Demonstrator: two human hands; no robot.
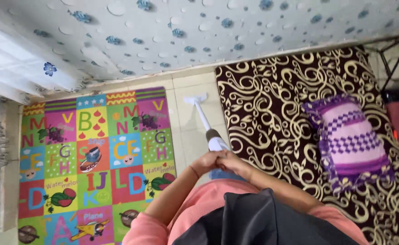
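Both hands, left [207,160] and right [229,161], fingers wrapped round a white stick vacuum [208,129] beside the bright alphabet mat [90,154]

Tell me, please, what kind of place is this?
Probably a room in a home: a colourful alphabet play mat and a dark patterned rug with a purple pillow lie on the tiled floor.

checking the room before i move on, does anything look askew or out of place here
Only the purple and pink checked pillow: it lies tilted on the dark swirl-patterned rug, not square to its edges. Both hands grip the white stick vacuum on bare tile.
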